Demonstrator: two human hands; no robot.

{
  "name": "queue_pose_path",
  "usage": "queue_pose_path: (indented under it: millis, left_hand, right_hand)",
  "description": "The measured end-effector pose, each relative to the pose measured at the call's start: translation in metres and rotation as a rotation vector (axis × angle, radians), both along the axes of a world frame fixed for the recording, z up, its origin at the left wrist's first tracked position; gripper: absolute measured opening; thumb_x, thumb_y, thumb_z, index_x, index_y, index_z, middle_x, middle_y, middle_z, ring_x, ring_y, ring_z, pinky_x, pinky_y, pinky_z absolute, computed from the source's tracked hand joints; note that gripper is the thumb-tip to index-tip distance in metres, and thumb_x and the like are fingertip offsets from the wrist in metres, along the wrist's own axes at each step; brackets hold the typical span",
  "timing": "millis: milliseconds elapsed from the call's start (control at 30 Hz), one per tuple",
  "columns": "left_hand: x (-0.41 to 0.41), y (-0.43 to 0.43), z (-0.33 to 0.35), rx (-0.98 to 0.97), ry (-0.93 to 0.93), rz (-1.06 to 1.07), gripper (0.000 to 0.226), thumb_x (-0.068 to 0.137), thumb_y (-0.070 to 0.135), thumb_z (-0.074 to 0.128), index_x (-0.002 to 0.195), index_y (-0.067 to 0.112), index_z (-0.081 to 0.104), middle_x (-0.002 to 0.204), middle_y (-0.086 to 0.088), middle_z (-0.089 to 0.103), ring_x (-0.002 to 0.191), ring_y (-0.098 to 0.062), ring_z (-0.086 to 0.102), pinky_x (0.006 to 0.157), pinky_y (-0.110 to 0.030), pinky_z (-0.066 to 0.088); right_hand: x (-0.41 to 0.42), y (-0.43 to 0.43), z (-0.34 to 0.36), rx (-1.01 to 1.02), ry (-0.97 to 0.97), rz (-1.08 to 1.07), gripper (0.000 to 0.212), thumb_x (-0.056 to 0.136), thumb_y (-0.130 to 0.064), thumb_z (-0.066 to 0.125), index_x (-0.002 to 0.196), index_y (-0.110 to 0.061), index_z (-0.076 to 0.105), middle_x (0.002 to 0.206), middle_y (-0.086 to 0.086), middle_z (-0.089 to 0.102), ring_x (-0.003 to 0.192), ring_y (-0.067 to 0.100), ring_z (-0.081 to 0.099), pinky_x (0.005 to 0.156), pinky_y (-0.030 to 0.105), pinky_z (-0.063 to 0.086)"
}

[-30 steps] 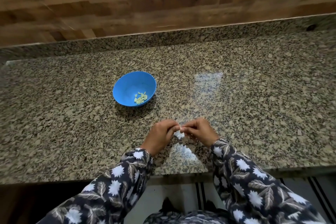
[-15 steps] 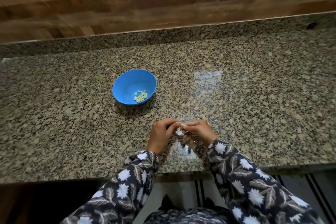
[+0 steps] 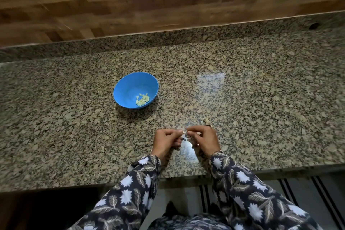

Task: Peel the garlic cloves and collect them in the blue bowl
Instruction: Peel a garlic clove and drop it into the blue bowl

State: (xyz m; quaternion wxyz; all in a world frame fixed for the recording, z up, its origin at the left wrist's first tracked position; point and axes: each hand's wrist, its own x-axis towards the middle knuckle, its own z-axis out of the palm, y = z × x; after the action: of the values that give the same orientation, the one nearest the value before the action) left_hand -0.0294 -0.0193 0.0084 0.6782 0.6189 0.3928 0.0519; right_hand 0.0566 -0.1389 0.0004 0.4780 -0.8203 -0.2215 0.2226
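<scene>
Both hands are raised just above the near edge of the granite counter, at about 6 o'clock in the view, with their backs turned up toward the camera. The left hand comes in from 7 o'clock and the right hand from 5 o'clock, so the forearms form a narrow V and the wrists stay apart while the fingertips meet in the middle. Each arm wears a dark sleeve printed with pale flowers and leaves.

The fingers of the left hand are curled in, with the index and thumb tips pinching a small pale garlic clove from its 9 o'clock side. The right hand's fingers are bent the same way and pinch the clove from its 3 o'clock side. The clove is held between the two hands, clear of the counter, and it is too small to tell how much skin it carries.

The blue bowl stands upright on the counter at about 10 o'clock from the hands, well apart from them. A little heap of peeled cloves lies in its bottom, toward the bowl's 5 o'clock side. A small tan scrap sits on the counter just beyond the right hand, at its 12 o'clock. Behind the counter, at 12 o'clock, a wooden wall rises.
</scene>
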Motion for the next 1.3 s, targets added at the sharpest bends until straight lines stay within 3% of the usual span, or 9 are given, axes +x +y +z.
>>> queue_pose_path:
  millis: [167, 300, 467, 533, 700, 800, 900, 1033, 1300]
  left_hand:
    - [-0.002, 0.001, -0.002, 0.265, 0.014, -0.16, 0.015, 0.086, 0.019, 0.065, 0.091, 0.006, 0.073, 0.072, -0.002, 0.068, 0.063, -0.014, 0.06, 0.06, -0.026, 0.049]
    - [0.0, 0.002, 0.007, 0.543, 0.006, -0.345, 0.017, 0.093, 0.017, 0.057, 0.089, 0.007, 0.069, 0.063, 0.009, 0.056, 0.054, 0.0, 0.048, 0.049, -0.009, 0.038]
    - [0.0, 0.005, 0.012, -0.287, -0.105, -0.223, 0.02, 0.096, 0.009, 0.046, 0.084, 0.0, 0.06, 0.066, -0.002, 0.054, 0.055, -0.008, 0.046, 0.05, -0.014, 0.041]
    - [0.001, 0.004, 0.012, -0.401, -0.11, -0.129, 0.018, 0.094, 0.007, 0.049, 0.089, -0.004, 0.062, 0.07, -0.005, 0.06, 0.058, -0.01, 0.051, 0.052, -0.015, 0.045]
    - [0.0, 0.002, 0.004, 0.167, 0.061, -0.1, 0.019, 0.084, -0.004, 0.061, 0.102, 0.001, 0.067, 0.097, -0.007, 0.069, 0.079, -0.011, 0.064, 0.065, -0.016, 0.054]
    - [-0.002, -0.001, 0.006, 0.35, -0.009, -0.117, 0.028, 0.086, 0.0, 0.061, 0.111, 0.011, 0.067, 0.102, 0.009, 0.066, 0.083, -0.002, 0.062, 0.07, -0.016, 0.054]
    - [-0.002, -0.006, 0.007, 0.401, -0.111, -0.167, 0.029, 0.081, 0.009, 0.07, 0.109, 0.01, 0.068, 0.105, 0.001, 0.07, 0.091, -0.008, 0.067, 0.08, -0.025, 0.056]
    - [0.002, -0.004, 0.007, 0.277, -0.092, -0.1, 0.021, 0.078, 0.002, 0.07, 0.099, 0.004, 0.068, 0.097, -0.01, 0.071, 0.084, -0.016, 0.069, 0.075, -0.026, 0.057]
    - [-0.005, -0.003, 0.016, -0.481, -0.147, 0.181, 0.015, 0.085, -0.005, 0.058, 0.1, -0.001, 0.061, 0.086, -0.017, 0.071, 0.072, -0.02, 0.069, 0.067, -0.025, 0.059]
  right_hand:
    - [0.001, 0.001, -0.001, 0.063, 0.093, 0.012, 0.011, 0.075, -0.019, 0.074, 0.084, -0.013, 0.074, 0.076, -0.007, 0.069, 0.074, 0.005, 0.063, 0.071, 0.015, 0.049]
    - [0.007, -0.001, 0.003, 0.138, 0.232, 0.076, 0.011, 0.08, -0.013, 0.069, 0.087, -0.005, 0.072, 0.072, 0.0, 0.071, 0.063, 0.009, 0.064, 0.063, 0.022, 0.052]
    - [0.006, -0.006, 0.003, 0.299, 0.474, 0.049, 0.012, 0.083, -0.001, 0.061, 0.092, 0.004, 0.066, 0.059, -0.004, 0.068, 0.047, 0.003, 0.057, 0.045, 0.014, 0.045]
    - [0.004, -0.003, 0.002, 0.322, 0.495, -0.008, 0.012, 0.082, 0.001, 0.061, 0.092, 0.007, 0.065, 0.059, -0.003, 0.068, 0.046, 0.003, 0.057, 0.044, 0.014, 0.046]
    - [0.0, -0.002, 0.001, 0.311, 0.506, -0.092, 0.007, 0.079, 0.004, 0.064, 0.085, 0.006, 0.065, 0.067, 0.007, 0.066, 0.045, 0.006, 0.058, 0.042, 0.015, 0.046]
    - [0.0, -0.003, 0.002, 0.289, 0.55, -0.115, 0.008, 0.078, 0.004, 0.065, 0.087, 0.005, 0.065, 0.069, 0.011, 0.064, 0.042, 0.01, 0.058, 0.04, 0.02, 0.05]
    - [0.0, -0.004, 0.007, 0.281, 0.578, -0.095, 0.008, 0.079, 0.002, 0.066, 0.087, 0.001, 0.066, 0.067, 0.01, 0.064, 0.042, 0.011, 0.058, 0.042, 0.026, 0.053]
    - [0.001, -0.003, 0.011, 0.299, 0.611, -0.044, 0.012, 0.079, 0.005, 0.064, 0.091, 0.004, 0.066, 0.061, 0.002, 0.067, 0.049, 0.011, 0.061, 0.053, 0.025, 0.055]
    - [0.001, -0.003, 0.013, 0.352, 0.659, -0.076, 0.013, 0.081, 0.009, 0.059, 0.092, 0.008, 0.065, 0.065, 0.002, 0.07, 0.054, 0.009, 0.064, 0.057, 0.019, 0.055]
